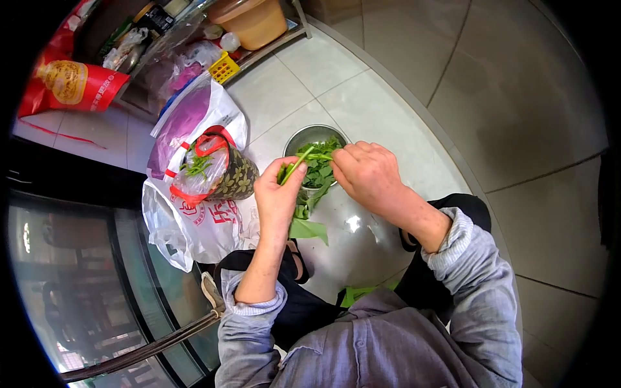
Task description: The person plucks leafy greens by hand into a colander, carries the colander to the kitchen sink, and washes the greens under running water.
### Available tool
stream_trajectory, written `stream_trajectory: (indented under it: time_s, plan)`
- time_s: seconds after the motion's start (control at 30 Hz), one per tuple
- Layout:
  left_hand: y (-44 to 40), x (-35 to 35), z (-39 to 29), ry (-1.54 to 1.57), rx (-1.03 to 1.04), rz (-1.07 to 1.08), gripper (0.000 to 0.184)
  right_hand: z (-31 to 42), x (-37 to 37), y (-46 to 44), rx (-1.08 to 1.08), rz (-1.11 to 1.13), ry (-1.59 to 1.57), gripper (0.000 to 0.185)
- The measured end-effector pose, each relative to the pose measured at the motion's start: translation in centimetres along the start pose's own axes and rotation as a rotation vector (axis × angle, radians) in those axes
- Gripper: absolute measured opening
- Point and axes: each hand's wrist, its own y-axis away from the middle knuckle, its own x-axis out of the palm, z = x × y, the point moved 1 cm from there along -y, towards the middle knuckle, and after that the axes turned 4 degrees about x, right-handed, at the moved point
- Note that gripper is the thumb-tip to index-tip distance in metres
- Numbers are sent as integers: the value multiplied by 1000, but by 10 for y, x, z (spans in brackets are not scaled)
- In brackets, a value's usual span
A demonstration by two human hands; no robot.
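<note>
Pale floor tiles (pixel 381 97) surround the metal bowl (pixel 300 137) of leaves (pixel 317 173); above it, your left hand (pixel 278 191) clamps green stems (pixel 299 165), your right hand (pixel 369 171) pinching one end. Best keep both grips close.

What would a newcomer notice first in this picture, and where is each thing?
Probably first, in the middle, the left hand and the right hand holding green stems near a metal bowl of green leaves. Then, left of the bowl, a patterned bin draws the eye, and a bright red bag stands out at the picture's upper left.
</note>
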Motion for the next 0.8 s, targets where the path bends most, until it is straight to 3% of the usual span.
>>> stream_trajectory:
  time_s: [0.17, 0.27, 0.3, 0.4, 0.53, 0.63, 0.67, 0.8]
  plan:
    - [-1, 0, 6, -127, 37, -11, 15, 5, 2, -4, -16, 15, 25, 14]
    - [-1, 0, 3, -362, 174, -46, 16, 6, 12, -5, -16, 18, -19, 14]
    - [0, 0, 1, -254, 96, -70, 16, 7, 16, -6, -17, 16, -39, 15]
    - [-2, -1, 0, 99, -137, -155, 16, 20, 21, -10, 274, 156, -296, 14]
    - [-3, -11, 3, 512, -316, -300, 12, 28, 56, -5, 779, 423, -948, 21]
    - [-7, -38, -3, 575, -304, -581, 11, 25, 82, -17, 928, 360, -930, 19]
    - [-11, -50, 1, 622, -273, -630, 10, 14, 102, -15, 884, 413, -741, 23]
    - [-7, -105, -6, 635, -293, -859, 12, 19, 184, -7, 790, 565, -516, 26]
